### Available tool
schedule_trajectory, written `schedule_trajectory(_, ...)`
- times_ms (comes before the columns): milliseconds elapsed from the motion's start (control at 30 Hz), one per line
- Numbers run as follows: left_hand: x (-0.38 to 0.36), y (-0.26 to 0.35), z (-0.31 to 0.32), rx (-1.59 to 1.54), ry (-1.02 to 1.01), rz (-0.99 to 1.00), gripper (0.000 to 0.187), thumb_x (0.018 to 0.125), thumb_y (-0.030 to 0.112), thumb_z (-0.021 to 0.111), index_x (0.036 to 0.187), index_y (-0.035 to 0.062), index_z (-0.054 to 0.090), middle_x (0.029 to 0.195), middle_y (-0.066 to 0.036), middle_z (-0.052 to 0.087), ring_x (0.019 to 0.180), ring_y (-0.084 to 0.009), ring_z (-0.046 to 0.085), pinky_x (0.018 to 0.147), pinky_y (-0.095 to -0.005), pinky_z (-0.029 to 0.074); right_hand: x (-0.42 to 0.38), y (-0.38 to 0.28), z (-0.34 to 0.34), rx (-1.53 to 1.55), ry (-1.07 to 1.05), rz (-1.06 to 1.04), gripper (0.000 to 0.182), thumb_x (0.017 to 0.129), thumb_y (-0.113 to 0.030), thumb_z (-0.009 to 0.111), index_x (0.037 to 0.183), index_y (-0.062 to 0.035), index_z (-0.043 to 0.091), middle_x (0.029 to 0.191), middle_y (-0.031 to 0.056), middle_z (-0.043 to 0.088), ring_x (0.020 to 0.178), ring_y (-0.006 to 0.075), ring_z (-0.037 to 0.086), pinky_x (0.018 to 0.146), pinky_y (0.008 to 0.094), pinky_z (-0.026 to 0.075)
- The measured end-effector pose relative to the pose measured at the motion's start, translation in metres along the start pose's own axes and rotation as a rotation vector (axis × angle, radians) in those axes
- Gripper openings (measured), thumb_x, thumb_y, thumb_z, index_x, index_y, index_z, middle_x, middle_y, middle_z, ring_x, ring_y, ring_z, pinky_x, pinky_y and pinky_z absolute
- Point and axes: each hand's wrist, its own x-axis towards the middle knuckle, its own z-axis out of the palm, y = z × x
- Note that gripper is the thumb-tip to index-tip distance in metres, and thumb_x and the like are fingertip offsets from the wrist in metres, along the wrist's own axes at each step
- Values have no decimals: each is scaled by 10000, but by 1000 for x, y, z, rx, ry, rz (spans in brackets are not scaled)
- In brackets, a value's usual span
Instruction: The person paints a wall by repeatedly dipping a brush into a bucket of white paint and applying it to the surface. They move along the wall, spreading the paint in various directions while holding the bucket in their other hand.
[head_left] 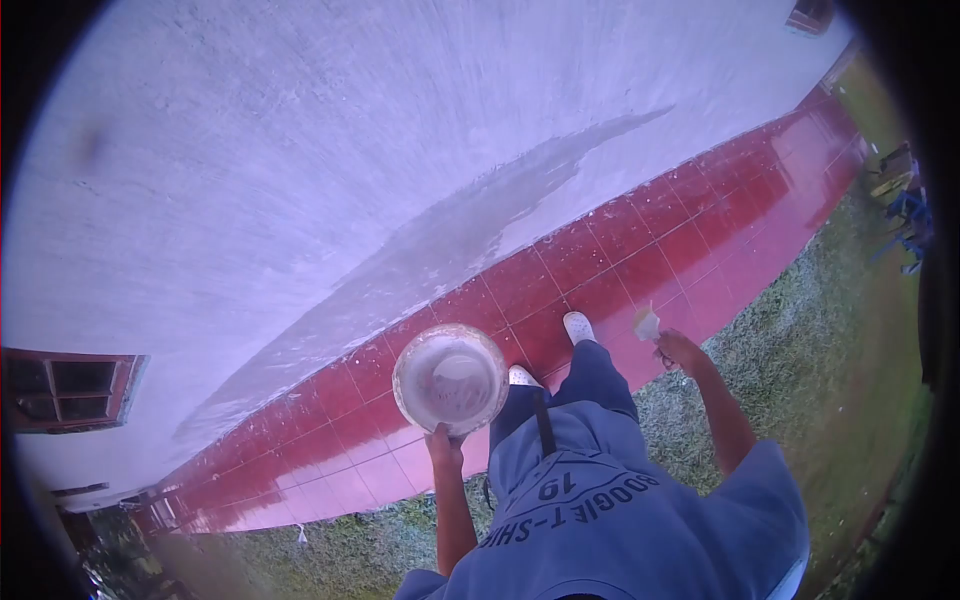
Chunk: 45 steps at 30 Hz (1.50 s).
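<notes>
Pinched only at its near rim by the left hand (443, 441), the bowl (407, 382) could tip, while the right hand (681, 352) clasps a brush (646, 323).

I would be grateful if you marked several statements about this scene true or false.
1. The left hand holds a round basin. True.
2. The right hand is empty. False: it holds a brush.
3. The shoes stand on grass. False: they are on the red tiles.
4. The wall has a window with a reddish frame. True.
5. The basin sits on the ground. False: it is held up in front of the body.
</notes>
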Motion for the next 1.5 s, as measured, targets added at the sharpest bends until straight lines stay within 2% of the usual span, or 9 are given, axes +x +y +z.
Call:
schedule_trajectory(100,-12,23,69,161,-114,126,633,786,-10,501,1401,14,353,1267,-189,531,1076,-334,622,761,-480,626,-52,-13,-2,256,137,-89,405,936,-164,515,1296,17,485,775,41,582,516,94,468,473,251,396)
schedule_trajectory(267,-29,49,157,411,-202,320,530,814,-62,511,1339,-22,452,1173,-118,610,1031,-207,627,838,-318,536,-97,-81,43,260,93,-337,403,925,-143,504,1293,11,557,853,24,627,539,64,465,521,225,381)
schedule_trajectory(733,-95,103,249,526,-346,615,472,815,-58,550,1286,-44,512,1101,-146,658,995,-198,624,875,-314,478,-138,-223,119,72,170,-565,248,931,-129,567,1090,19,688,691,47,640,576,68,564,515,218,401)
schedule_trajectory(1000,-106,104,255,610,-373,612,493,811,-43,564,1300,-41,501,1081,-176,667,959,-229,653,838,-341,498,-24,-222,160,-273,534,-874,295,857,-174,598,976,87,670,825,243,678,874,393,675,804,431,510)
schedule_trajectory(1100,-100,85,257,734,-363,775,501,801,-29,575,1297,-44,498,1064,-226,667,945,-293,677,815,-381,510,-4,-234,168,-332,608,-844,256,847,-173,604,915,63,674,906,268,674,930,434,650,821,444,506)
schedule_trajectory(1200,-96,82,258,726,-432,709,506,791,-21,582,1290,-45,499,1050,-275,654,937,-351,683,795,-415,514,-33,-264,170,-286,580,-728,262,876,-179,567,888,65,664,893,262,666,870,428,640,778,445,482)
schedule_trajectory(1333,-92,90,269,708,-469,601,475,807,-32,558,1279,-53,511,1059,-192,668,948,-270,664,838,-371,501,-25,-254,164,-227,628,-875,248,896,-161,566,960,56,666,894,259,663,827,378,655,767,410,489)
schedule_trajectory(1400,-87,89,274,584,-505,558,469,814,-38,547,1282,-54,514,1078,-157,666,965,-239,650,857,-351,492,-20,-242,155,-243,443,-1069,253,932,-145,543,1046,48,662,863,186,679,784,283,650,745,366,491)
schedule_trajectory(1500,-81,92,284,430,-534,411,486,823,-54,529,1308,-52,498,1152,-108,631,1035,-195,598,908,-317,459,-53,-226,147,-81,204,-928,272,945,-128,539,1137,31,648,830,91,649,739,167,602,682,310,465)
